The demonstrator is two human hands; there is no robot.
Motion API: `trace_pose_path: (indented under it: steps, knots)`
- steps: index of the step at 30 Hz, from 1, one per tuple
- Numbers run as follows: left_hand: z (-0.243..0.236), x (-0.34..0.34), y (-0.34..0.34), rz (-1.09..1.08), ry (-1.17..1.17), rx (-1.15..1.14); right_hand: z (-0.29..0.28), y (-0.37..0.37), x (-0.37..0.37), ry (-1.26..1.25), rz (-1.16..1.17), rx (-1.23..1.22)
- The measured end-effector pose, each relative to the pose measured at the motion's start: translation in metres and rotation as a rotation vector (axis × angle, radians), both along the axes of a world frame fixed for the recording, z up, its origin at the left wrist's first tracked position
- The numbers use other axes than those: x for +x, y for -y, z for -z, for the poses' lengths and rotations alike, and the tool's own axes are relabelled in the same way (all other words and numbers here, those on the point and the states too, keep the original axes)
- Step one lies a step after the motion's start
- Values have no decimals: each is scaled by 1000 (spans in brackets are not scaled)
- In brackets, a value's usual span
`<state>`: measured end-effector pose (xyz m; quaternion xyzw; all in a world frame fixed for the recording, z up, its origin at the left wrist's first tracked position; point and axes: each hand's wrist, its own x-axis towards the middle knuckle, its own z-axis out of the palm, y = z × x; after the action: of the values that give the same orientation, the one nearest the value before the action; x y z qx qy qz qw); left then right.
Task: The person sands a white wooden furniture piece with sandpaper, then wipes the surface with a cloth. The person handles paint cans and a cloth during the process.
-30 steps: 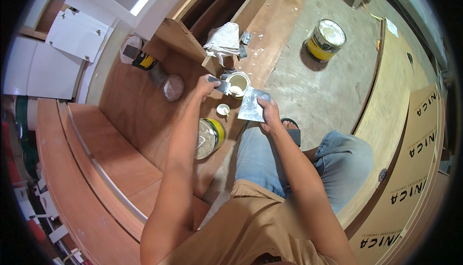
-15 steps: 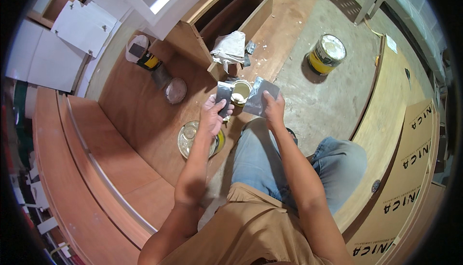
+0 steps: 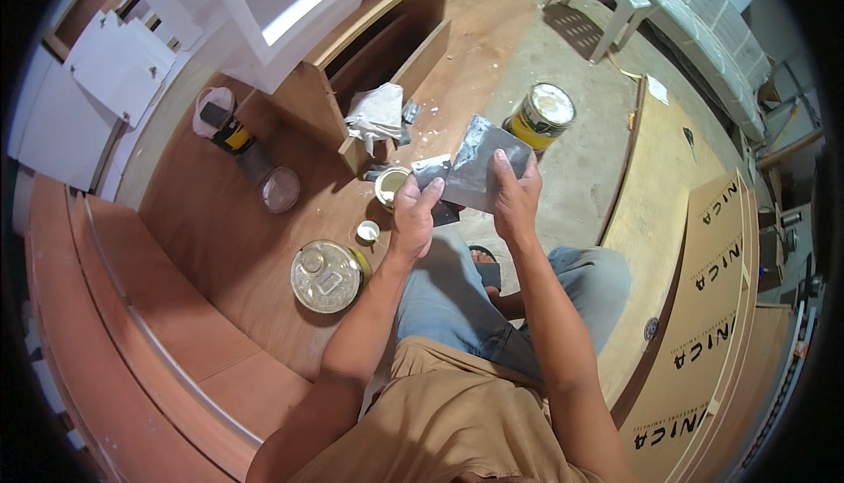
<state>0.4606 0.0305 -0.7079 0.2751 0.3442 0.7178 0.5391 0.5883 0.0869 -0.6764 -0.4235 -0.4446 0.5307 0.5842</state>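
My left hand (image 3: 413, 221) is closed on a small dark putty spreader (image 3: 432, 168) with whitish paste along its top. My right hand (image 3: 517, 195) grips a wider grey putty spreader (image 3: 479, 175), smeared with pale putty on its upper left side. The two spreaders meet or overlap in front of my knees; I cannot tell whether their edges touch. Just left of my left hand stands a small open can (image 3: 389, 188) with pale material inside. A small white cup (image 3: 368, 232) sits nearer me, above a round yellow-sided can (image 3: 327, 277) with a closed metallic top.
A wooden cabinet carcass (image 3: 338, 101) stands ahead, a white cloth (image 3: 376, 114) draped on its edge. Beyond my right hand is a yellow-and-black can (image 3: 538, 118). Another can (image 3: 230, 131) and a round lid (image 3: 280, 190) are left. Boards (image 3: 651, 219) lie right; a plastic chair (image 3: 602, 0) stands beyond.
Both hands have shifted right, away from the small can, and the spreaders have come together from apart. The view has turned rightward, and the white cup now shows.
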Motion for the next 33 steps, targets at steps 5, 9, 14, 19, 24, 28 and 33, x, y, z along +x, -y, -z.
trace_pose_path:
  steps: [5, 9, 14, 19, 24, 28, 33]
  knots:
    - [-16, 30, 9, 17, -82, -35, -17, 25, 22, 81, 139, 82]
    - [-22, 37, 17, -4, -377, -18, -19, 37, 29, -43, 165, 60]
    - [-21, 40, 19, 228, -450, 3, -9, 39, 58, -123, 126, -25]
    - [-11, 39, 13, 419, -590, -32, -4, 36, 78, -37, 41, -23]
    - [-5, 33, 0, 586, -802, -85, 12, 27, 86, 44, -7, 0]
    - [-3, 31, -9, 685, -977, -154, 25, 17, 88, 49, -46, 17]
    - [-7, 36, -20, 795, -1203, -221, 42, 6, 98, 49, -145, 1]
